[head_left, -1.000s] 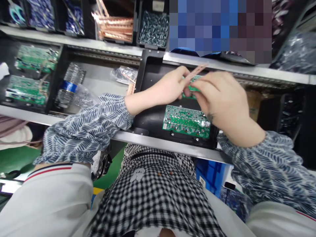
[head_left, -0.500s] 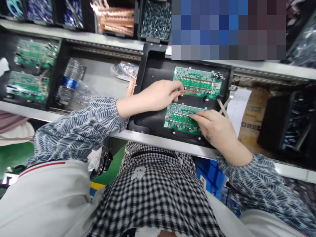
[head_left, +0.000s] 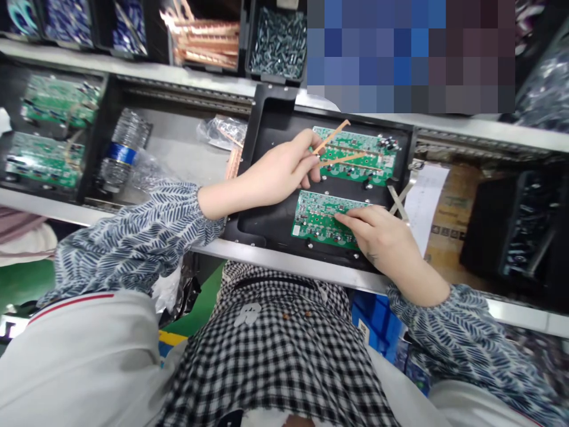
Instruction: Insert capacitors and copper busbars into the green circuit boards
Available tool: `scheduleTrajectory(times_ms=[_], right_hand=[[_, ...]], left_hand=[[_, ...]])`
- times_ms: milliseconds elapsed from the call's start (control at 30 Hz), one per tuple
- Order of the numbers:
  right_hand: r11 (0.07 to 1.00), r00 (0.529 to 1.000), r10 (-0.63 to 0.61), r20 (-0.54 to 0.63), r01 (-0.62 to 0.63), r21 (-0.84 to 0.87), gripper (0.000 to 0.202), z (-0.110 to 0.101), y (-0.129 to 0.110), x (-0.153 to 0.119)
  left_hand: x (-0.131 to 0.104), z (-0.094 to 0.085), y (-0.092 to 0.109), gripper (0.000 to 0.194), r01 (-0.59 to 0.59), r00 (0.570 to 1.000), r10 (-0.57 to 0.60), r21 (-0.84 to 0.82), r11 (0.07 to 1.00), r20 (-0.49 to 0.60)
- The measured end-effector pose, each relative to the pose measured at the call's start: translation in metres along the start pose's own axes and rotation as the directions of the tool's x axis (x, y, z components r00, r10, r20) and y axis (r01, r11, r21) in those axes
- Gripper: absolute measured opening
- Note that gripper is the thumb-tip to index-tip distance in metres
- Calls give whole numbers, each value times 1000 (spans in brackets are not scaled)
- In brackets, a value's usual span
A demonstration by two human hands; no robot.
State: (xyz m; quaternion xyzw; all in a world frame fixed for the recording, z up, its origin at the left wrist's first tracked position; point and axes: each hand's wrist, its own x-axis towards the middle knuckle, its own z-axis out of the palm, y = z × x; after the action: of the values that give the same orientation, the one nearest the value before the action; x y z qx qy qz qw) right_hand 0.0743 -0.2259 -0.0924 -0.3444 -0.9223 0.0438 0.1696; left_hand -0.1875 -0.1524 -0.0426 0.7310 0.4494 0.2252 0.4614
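Observation:
My left hand (head_left: 284,169) is closed in a pinch on two thin copper strips (head_left: 332,136), which fan out over the upper green circuit board (head_left: 387,159). Strips also lie along that board. My right hand (head_left: 386,237) rests over the right part of the lower circuit board (head_left: 306,222). Its thumb and fingertips pinch the right end of a thin strip (head_left: 320,214) lying low along the board; the hand hides the rest of it. Both boards sit in a black tray (head_left: 278,121).
Bins of copper strips (head_left: 213,41) and screws (head_left: 278,47) line the back shelf. To the left are a plastic bottle (head_left: 122,151) and another tray with green boards (head_left: 44,154). Crossed metal strips (head_left: 401,198) and a dark bin (head_left: 489,219) lie to the right.
My left hand has tilted up, and its copper strips have spread apart and risen. The strip under my right fingers now looks lower against the board; that hand has shifted slightly.

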Motion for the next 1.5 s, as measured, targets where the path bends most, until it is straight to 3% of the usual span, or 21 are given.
scheduleTrajectory(times_ms=[267,367,467,567,633,733,833,900,933,1000,1067,1133,1200,1267,1333,1400,1500], right_hand=[[997,994,51,94,-56,59,34,-6,3,-2],[967,979,200,49,-205,151,24,-8,-3,11],[785,895,443,-59,-355,508,29,-5,-10,38],[491,761,639,-109,-295,820,17,-2,-11,62],[392,686,718,-116,-261,882,15,-3,-4,66],[417,647,748,-150,-283,864,20,-10,14,56],[615,718,657,-230,-334,715,17,-16,25,42],[773,818,514,-258,-312,552,16,-17,24,38],[837,867,431,-252,-279,470,19,-17,22,38],[915,939,284,-195,-205,346,23,-16,16,39],[948,973,195,-123,-155,279,25,-16,11,39],[958,989,141,-51,-123,258,24,-17,8,36],[960,995,102,14,-102,260,23,-17,7,31],[961,994,73,76,-91,262,23,-15,6,26],[963,990,54,133,-87,256,24,-12,5,21],[965,983,28,182,-74,251,27,-8,3,18],[971,981,-22,191,-24,236,29,-5,-2,16]], left_hand=[[-5,-4,-2,28,-41,999,41,-26,999,9],[-7,-1,-2,36,-54,998,55,-56,997,19],[-8,10,6,42,-95,992,100,-66,993,83],[-6,13,14,45,-147,981,144,11,989,126],[-2,-3,13,45,-133,989,123,134,982,84],[10,-61,-7,45,62,988,10,456,888,-153],[34,-129,-33,49,393,905,-112,707,588,-410],[56,-156,-41,53,411,894,-31,792,451,-446],[67,-160,-41,55,371,902,47,825,426,-429],[94,-147,-34,55,215,923,199,871,442,-329],[124,-114,-23,49,24,953,247,859,511,-173],[155,-71,-15,46,-116,978,210,801,587,-12],[185,-34,-12,57,-62,996,85,734,676,7],[208,-10,-16,75,65,998,-49,661,747,-43],[223,-1,-23,89,131,991,-88,613,780,-100],[229,-3,-28,95,136,990,-83,596,791,-115],[228,-12,-25,83,106,994,-84,593,798,-65]])
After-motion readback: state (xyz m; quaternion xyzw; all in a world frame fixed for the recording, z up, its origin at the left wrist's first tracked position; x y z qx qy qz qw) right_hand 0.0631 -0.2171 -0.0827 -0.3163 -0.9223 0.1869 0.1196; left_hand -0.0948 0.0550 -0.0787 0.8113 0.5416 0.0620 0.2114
